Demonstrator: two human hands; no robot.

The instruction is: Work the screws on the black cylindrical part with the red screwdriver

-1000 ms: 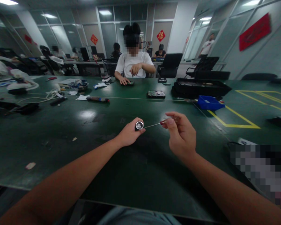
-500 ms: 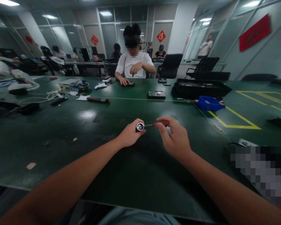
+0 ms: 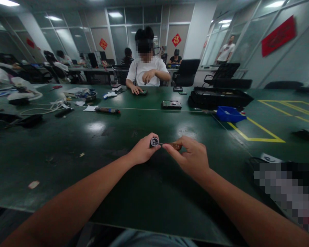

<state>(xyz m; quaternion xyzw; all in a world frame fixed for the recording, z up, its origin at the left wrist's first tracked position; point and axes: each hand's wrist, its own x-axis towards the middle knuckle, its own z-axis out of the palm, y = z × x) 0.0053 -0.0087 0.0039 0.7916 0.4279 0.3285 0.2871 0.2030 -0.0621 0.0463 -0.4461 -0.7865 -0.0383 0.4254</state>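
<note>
In the middle of the view my left hand (image 3: 143,150) is closed around a small dark cylinder (image 3: 154,141). Its round open end, with a silvery rim and pale parts inside, faces me. My right hand (image 3: 192,153) grips a screwdriver (image 3: 175,146) by its brownish translucent handle, with thumb and fingers pinched near the front of it. The thin shaft points left at the rim of the cylinder; whether the tip touches anything inside I cannot tell. Both hands are held above the green table (image 3: 113,192).
Across the table sits a person (image 3: 147,70) with hands near a small circuit-board device (image 3: 143,92). A hard drive (image 3: 171,104), a black tray (image 3: 218,97) and a blue bin (image 3: 230,114) lie beyond my hands. Another screwdriver-like tool (image 3: 106,110) and cables (image 3: 50,109) are to the left.
My right hand has moved slightly down, bringing the screwdriver handle closer to the cylinder, so less shaft shows. My left hand still holds the cylinder, almost in place.
</note>
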